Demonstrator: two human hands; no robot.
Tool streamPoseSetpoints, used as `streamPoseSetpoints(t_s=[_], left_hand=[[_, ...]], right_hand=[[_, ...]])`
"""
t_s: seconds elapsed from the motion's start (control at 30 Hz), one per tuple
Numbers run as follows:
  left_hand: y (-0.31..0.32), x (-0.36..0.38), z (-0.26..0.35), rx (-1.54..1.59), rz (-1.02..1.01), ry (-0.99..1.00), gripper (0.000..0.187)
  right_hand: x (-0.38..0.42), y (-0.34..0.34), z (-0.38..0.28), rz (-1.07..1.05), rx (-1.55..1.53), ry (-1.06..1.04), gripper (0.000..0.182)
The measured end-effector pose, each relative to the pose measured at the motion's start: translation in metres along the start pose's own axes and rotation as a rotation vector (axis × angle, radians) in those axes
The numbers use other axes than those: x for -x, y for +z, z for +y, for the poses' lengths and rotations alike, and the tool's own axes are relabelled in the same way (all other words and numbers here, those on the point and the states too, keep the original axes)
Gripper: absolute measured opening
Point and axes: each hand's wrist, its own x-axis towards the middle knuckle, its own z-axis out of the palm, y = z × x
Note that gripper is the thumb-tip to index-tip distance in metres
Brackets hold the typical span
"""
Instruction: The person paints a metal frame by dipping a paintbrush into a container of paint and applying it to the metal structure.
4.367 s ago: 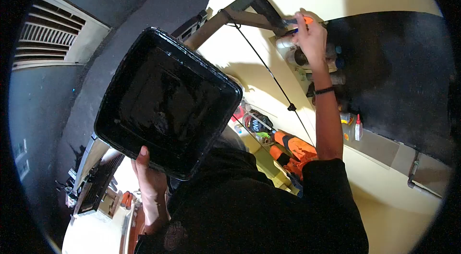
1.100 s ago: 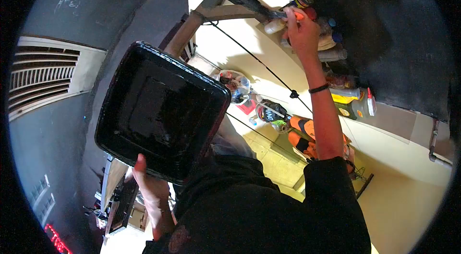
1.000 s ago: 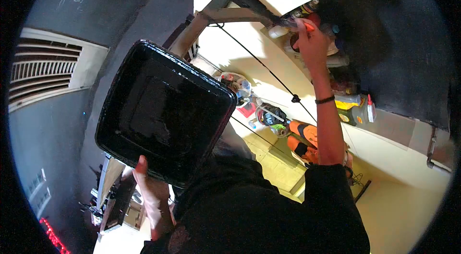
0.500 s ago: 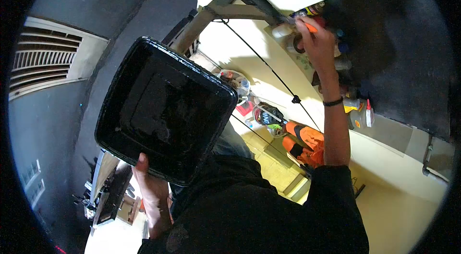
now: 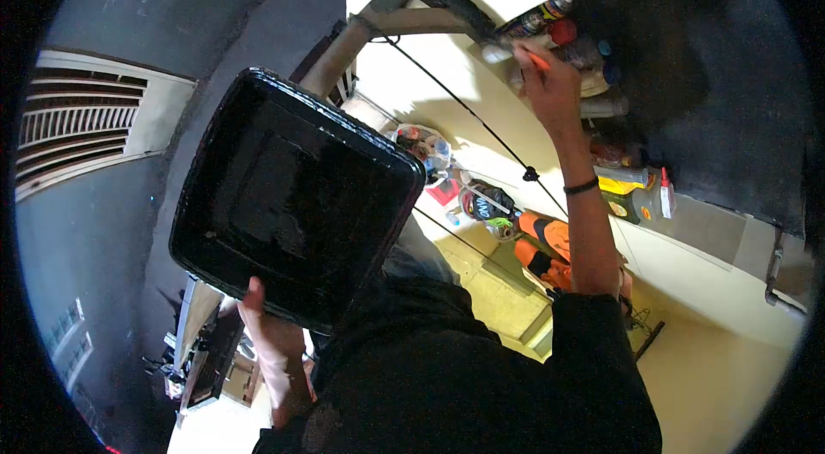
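Note:
My left hand [image 5: 265, 316] grips the lower rim of a black rectangular tub [image 5: 275, 188], thumb over the edge. The tub is tilted towards me, and its inside is wet and glossy. At the upper right, my right hand [image 5: 553, 93] is closed around a paintbrush with an orange handle [image 5: 538, 60]. The brush tip is blurred and lies close to the end of a dark beam [image 5: 460, 23]; whether it touches cannot be made out. Bottles and cans [image 5: 593, 67] stand just behind my right hand.
A dark cord [image 5: 464, 102] with a knot runs diagonally below the beam. Farther down are a tub of items [image 5: 421, 149] and an orange-and-black object [image 5: 546, 239]. A louvred vent [image 5: 86, 115] is in the dark wall on the left.
My right hand has moved slightly left and down with the paintbrush. The view has shifted a little, showing more of the bottles and cans. My left hand still holds the tub.

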Motion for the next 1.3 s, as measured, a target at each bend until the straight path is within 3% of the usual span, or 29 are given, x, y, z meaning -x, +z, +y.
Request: streamPoseSetpoints(t_s=[0.03, 0.17, 0.27, 0.33, 0.37, 0.53, 0.6, 0.63, 0.67, 0.73, 0.77, 0.83, 0.87, 0.97, 1.03, 1.1, 1.17, 1.2, 1.3], left_hand=[[0.003, 0.000, 0.002, 0.006, -0.001, 0.010, 0.070], [0.010, -0.001, 0.004, 0.008, 0.011, -0.016, 0.071], [-0.003, -0.004, -0.006, 0.011, -0.004, 0.007, 0.071], [-0.003, -0.007, -0.003, 0.007, -0.027, 0.053, 0.070], [0.004, -0.006, -0.002, 0.013, -0.010, 0.052, 0.069], [0.015, -0.005, 0.003, 0.020, -0.054, 0.032, 0.065], [0.006, -0.009, -0.005, 0.048, -0.051, 0.032, 0.063], [0.009, -0.010, -0.005, 0.015, -0.070, 0.040, 0.062], [0.012, -0.012, -0.005, -0.013, -0.088, 0.050, 0.062], [0.016, -0.010, -0.007, -0.022, -0.054, 0.054, 0.059], [0.017, -0.009, -0.007, -0.026, -0.065, 0.045, 0.061], [0.011, -0.015, -0.017, 0.017, -0.106, 0.067, 0.066], [0.008, -0.018, -0.016, 0.124, -0.172, 0.046, 0.068], [0.008, -0.017, -0.023, 0.154, -0.131, 0.072, 0.069], [0.003, -0.018, -0.026, 0.062, -0.160, 0.126, 0.071], [0.003, -0.012, -0.023, 0.076, -0.160, 0.134, 0.071], [0.002, -0.011, -0.025, 0.113, -0.167, 0.125, 0.073], [0.002, -0.009, -0.026, 0.126, -0.167, 0.132, 0.073], [0.002, -0.001, -0.020, 0.130, -0.195, 0.248, 0.073]], right_hand=[[0.007, -0.006, -0.004, -0.015, -0.032, 0.111, 0.025], [0.002, -0.014, -0.009, 0.039, -0.021, 0.129, 0.026], [-0.005, 0.001, -0.006, 0.080, -0.125, -0.022, 0.027], [0.003, 0.003, -0.007, 0.040, 0.013, -0.012, 0.028], [0.008, -0.007, -0.019, -0.038, 0.052, 0.152, 0.028], [-0.002, -0.003, -0.029, 0.075, -0.111, 0.121, 0.025], [-0.013, 0.017, -0.020, 0.165, 0.074, -0.137, 0.023], [-0.015, 0.018, -0.019, 0.212, 0.216, -0.395, 0.022], [-0.011, 0.016, -0.021, 0.206, 0.207, -0.421, 0.022], [0.016, 0.003, -0.043, 0.087, 0.141, -0.002, 0.023], [0.027, 0.000, -0.062, 0.058, 0.138, -0.027, 0.023], [0.041, -0.006, -0.110, 0.206, -0.305, 0.019, 0.025], [0.049, -0.012, -0.129, 0.160, -0.370, 0.115, 0.029], [0.074, -0.020, -0.209, 0.104, -0.423, 0.078, 0.031], [0.084, -0.017, -0.235, 0.124, -0.314, -0.102, 0.032], [0.094, -0.009, -0.257, 0.081, -0.276, -0.110, 0.030], [0.091, -0.004, -0.262, -0.020, -0.159, -0.225, 0.023], [0.093, 0.000, -0.271, -0.062, -0.144, -0.159, 0.019], [0.092, 0.013, -0.266, -0.097, -0.087, -0.263, 0.017]])
